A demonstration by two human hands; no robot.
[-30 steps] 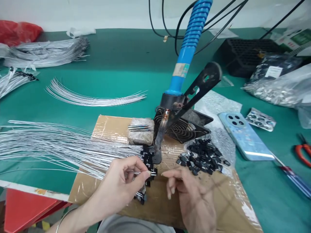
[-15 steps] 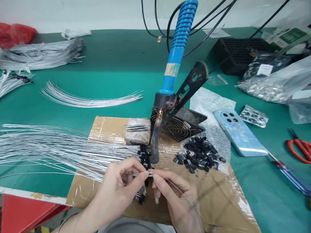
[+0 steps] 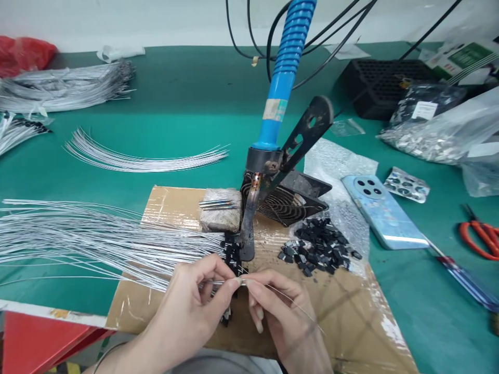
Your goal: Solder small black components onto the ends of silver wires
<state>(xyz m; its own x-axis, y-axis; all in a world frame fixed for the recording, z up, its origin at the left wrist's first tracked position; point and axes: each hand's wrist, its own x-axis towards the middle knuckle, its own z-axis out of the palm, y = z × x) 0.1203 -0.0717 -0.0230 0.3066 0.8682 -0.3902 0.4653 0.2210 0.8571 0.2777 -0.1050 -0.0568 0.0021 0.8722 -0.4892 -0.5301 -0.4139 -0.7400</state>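
Observation:
My left hand pinches thin grey-white wires between thumb and fingers, over the cardboard. Fingertip to fingertip with it, my right hand is closed on the same wire ends. A fine strand runs from there across the right hand's back. Just behind my fingertips, small black connectors sit at the ends of a spread of white wires coming from the left. The exact wire tips are hidden by my fingers.
A blue-handled soldering iron leans in a black stand by a fan. A block carries metal sticks. Loose black pieces, a phone and red-handled pliers lie right; a wire bundle lies behind.
My right hand, open and apart a second ago, has moved left and closed on the wire ends beside my left fingertips. A fine strand now shows across it. The view shifted slightly.

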